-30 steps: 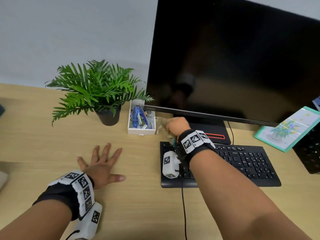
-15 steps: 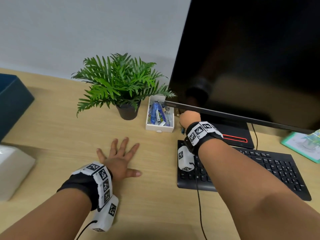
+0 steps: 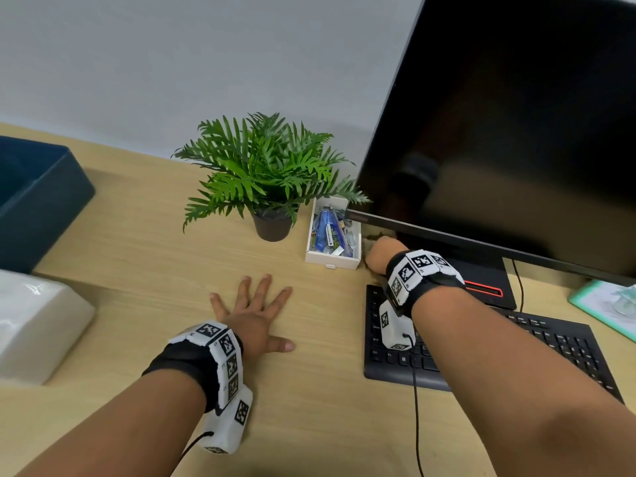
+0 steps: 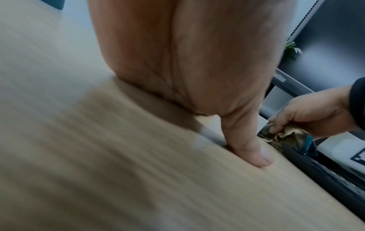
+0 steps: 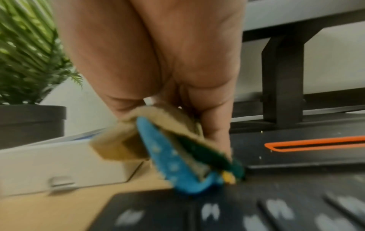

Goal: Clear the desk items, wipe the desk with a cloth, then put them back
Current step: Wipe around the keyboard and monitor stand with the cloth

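Observation:
My right hand (image 3: 380,253) grips a bunched tan and blue cloth (image 5: 168,148) on the desk between the white tray (image 3: 330,261) and the monitor base (image 3: 488,280), just behind the keyboard (image 3: 481,349). In the left wrist view the cloth (image 4: 290,137) bulges out under the curled fingers. My left hand (image 3: 254,311) lies flat on the wooden desk (image 3: 137,270), fingers spread, holding nothing. A potted green plant (image 3: 268,173) stands left of the tray.
The black monitor (image 3: 516,132) overhangs my right hand. A dark blue box (image 3: 38,197) and a white box (image 3: 34,321) sit at the left edge. A greenish card (image 3: 605,304) lies at the far right. A wall runs behind the desk.
My right hand has pushed the cloth further back under the monitor's edge. The head view has swung left, bringing the blue and white boxes in. My left hand stays flat.

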